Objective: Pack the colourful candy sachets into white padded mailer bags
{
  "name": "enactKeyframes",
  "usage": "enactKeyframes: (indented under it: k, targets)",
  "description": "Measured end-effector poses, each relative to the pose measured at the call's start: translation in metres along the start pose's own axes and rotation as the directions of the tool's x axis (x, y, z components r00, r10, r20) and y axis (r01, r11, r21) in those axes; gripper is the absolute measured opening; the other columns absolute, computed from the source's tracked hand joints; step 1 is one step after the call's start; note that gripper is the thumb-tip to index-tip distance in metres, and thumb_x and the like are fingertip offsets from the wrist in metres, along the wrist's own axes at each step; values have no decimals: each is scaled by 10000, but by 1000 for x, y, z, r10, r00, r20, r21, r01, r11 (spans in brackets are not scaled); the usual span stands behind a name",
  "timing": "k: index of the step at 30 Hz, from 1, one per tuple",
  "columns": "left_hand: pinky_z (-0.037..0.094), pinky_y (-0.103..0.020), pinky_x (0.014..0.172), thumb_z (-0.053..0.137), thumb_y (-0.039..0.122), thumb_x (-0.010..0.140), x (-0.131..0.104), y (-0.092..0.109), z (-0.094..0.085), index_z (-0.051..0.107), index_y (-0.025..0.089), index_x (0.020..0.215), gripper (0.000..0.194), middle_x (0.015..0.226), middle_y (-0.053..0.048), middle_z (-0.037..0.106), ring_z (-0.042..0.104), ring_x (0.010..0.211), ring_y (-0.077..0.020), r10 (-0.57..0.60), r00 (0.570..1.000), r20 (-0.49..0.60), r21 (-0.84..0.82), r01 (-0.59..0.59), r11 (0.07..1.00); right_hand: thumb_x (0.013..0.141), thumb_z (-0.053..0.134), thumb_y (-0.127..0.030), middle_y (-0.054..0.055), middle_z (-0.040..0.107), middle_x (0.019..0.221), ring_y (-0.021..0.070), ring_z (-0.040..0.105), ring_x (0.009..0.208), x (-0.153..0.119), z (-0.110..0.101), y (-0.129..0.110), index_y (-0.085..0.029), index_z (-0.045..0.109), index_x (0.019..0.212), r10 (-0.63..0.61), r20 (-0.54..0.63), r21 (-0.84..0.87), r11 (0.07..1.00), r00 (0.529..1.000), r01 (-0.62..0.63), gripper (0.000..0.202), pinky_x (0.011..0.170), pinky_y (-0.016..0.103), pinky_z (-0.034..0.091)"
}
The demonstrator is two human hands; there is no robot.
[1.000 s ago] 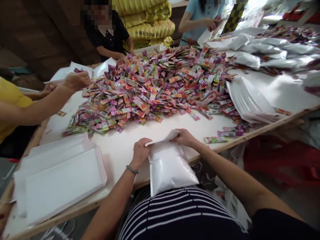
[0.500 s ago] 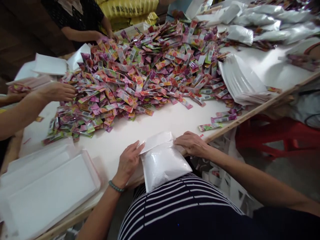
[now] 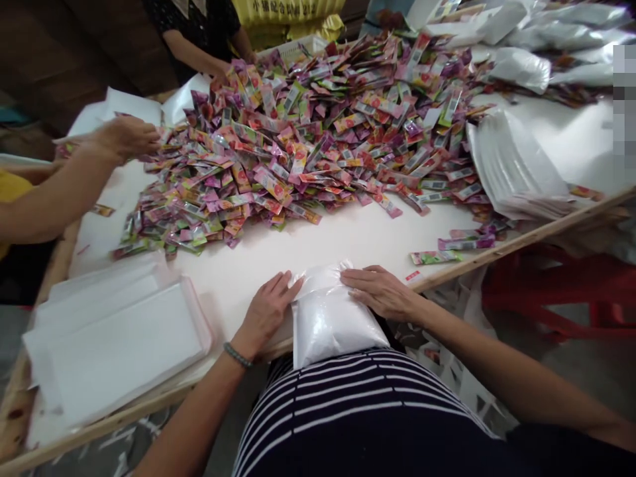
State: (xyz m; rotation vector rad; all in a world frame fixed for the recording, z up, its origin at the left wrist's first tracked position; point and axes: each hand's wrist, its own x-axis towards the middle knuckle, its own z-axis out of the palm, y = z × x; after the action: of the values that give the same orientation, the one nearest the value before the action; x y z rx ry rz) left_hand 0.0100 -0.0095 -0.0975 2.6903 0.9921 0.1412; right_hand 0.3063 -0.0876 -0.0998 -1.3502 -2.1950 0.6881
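Note:
A plump white mailer bag (image 3: 338,328) leans across the table's front edge against my striped shirt, its top folded over. At the fold's left end, my left hand (image 3: 271,308) is closed on the bag, thumb lying across the flap. My right hand (image 3: 380,291) grips the flap's right end, its fingers pressed over the top; its thumb is partly hidden. What fills the bag cannot be seen. Beyond it spreads a large heap of colourful small sachets (image 3: 278,165). A green and pink sachet (image 3: 434,257) lies right of my right hand.
Flat white bags (image 3: 124,351) lie at left, and another white stack (image 3: 517,165) at right. Filled silvery bags (image 3: 521,66) are piled at the back right. A co-worker's arm (image 3: 74,175) reaches in from the left; another person (image 3: 199,40) stands behind. A red stool (image 3: 521,291) is at right.
My right hand has slid inward over the flap, and the fold now lies flatter against the bag. The view has shifted a little left. The left co-worker's hand has moved.

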Motion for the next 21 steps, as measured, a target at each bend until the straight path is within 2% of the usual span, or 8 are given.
enactKeyframes:
  k: [3, 6, 9, 12, 15, 17, 19, 21]
  targets:
    - [389, -483, 1075, 356, 28, 862, -10, 4, -8, 503, 278, 1372, 587, 1475, -100, 449, 384, 1379, -278, -51, 999, 4, 67, 50, 997, 979, 389, -331, 71, 608, 1319, 223, 530, 1256, -2, 1, 1, -251, 598, 1269, 23, 29, -2, 1000, 999, -23, 366, 1028, 461, 384]
    - [470, -398, 967, 412, 139, 894, -15, 12, -15, 599, 216, 1270, 427, 1307, -126, 607, 571, 1187, -263, -355, 925, -138, -170, 331, 928, 988, 371, -330, 73, 630, 1289, 216, 548, 1234, 0, 1, 0, -251, 630, 1223, 23, 19, -7, 1000, 1000, -23, 358, 1016, 443, 399]
    - [509, -286, 636, 551, 438, 859, -6, 24, -15, 715, 165, 862, 319, 784, -91, 719, 658, 681, -201, -682, 729, 52, -586, 576, 570, 983, 396, -339, 74, 662, 1232, 211, 571, 1199, 4, 1, -2, -250, 656, 1169, -5, -13, 3, 1000, 1000, 5, 332, 1003, 417, 413]
    - [376, -230, 441, 755, 536, 627, 15, 35, -13, 566, 173, 554, 415, 483, 6, 556, 494, 436, -126, -669, 657, 349, -789, 591, 169, 988, 391, -342, 80, 703, 1113, 205, 614, 1112, 7, 2, -4, -226, 689, 1073, -31, -39, 21, 999, 999, 32, 331, 959, 383, 439]
    - [361, -219, 448, 841, 494, 465, 32, 48, -24, 501, 181, 528, 467, 462, 49, 508, 455, 451, -109, -669, 665, 333, -876, 481, 42, 1000, 366, -323, 53, 725, 886, 164, 662, 877, 16, -3, -5, -218, 713, 908, -20, -56, 43, 999, 998, 22, 373, 834, 305, 480]
    - [454, -257, 564, 812, 505, 521, 40, 53, -36, 627, 167, 670, 414, 626, -1, 649, 570, 596, -163, -593, 739, 319, -904, 426, 45, 960, 481, -361, 60, 718, 861, 170, 651, 838, 29, -18, -6, -210, 712, 917, 25, -172, -12, 1000, 985, -28, 280, 818, 304, 478]
    - [488, -292, 669, 797, 514, 535, 47, 54, -50, 702, 175, 805, 444, 787, -35, 720, 617, 720, -208, -508, 818, 270, -920, 374, 113, 823, 675, -440, 114, 691, 1047, 225, 617, 976, 46, -43, -9, -200, 684, 1075, 50, -329, -108, 990, 943, -90, 348, 881, 361, 458]
    - [490, -310, 687, 800, 525, 521, 54, 54, -60, 738, 178, 830, 468, 768, -39, 723, 616, 734, -231, -423, 877, 227, -909, 347, 232, 696, 776, -490, 133, 632, 1194, 255, 571, 1073, 59, -72, -19, -212, 644, 1178, 44, -343, -154, 983, 938, -103, 572, 912, 381, 437]
